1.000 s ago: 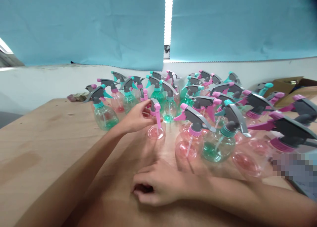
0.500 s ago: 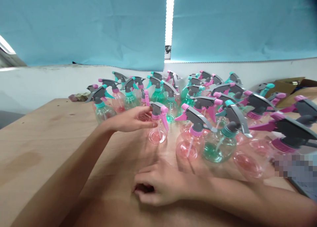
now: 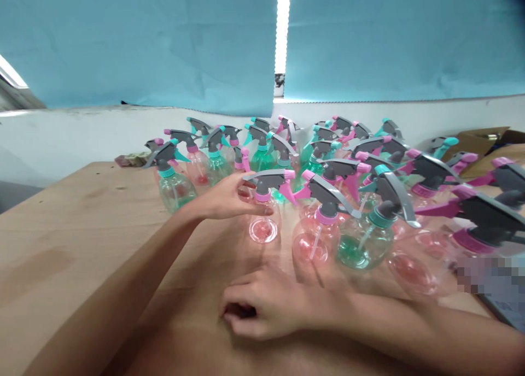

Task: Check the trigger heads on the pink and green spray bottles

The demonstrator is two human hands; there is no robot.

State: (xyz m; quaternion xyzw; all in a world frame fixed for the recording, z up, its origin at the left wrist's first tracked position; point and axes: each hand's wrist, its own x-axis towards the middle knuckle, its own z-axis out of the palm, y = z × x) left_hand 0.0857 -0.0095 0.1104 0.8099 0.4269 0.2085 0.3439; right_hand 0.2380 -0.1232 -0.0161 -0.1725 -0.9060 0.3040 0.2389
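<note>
My left hand [image 3: 225,199] reaches forward and its fingers close around the neck of a clear pink spray bottle [image 3: 263,212] with a grey and pink trigger head, standing at the near left edge of the cluster. The trigger head points sideways, nozzle to the left. My right hand [image 3: 262,305] rests on the wooden table [image 3: 74,245] near me, fingers loosely curled under, nothing visible in it. Beside the held bottle stand another pink bottle [image 3: 318,223] and a green one [image 3: 365,234].
Several pink and green spray bottles crowd the middle and right of the table up to the white wall ledge. A green bottle [image 3: 172,179] stands at the left edge of the group. A cardboard box [image 3: 476,141] lies at the far right. Blue sheeting hangs behind.
My left hand has turned the pink bottle, so its trigger head swung round from facing me to lying sideways, and the bottle shifted slightly right. My right hand has stayed put.
</note>
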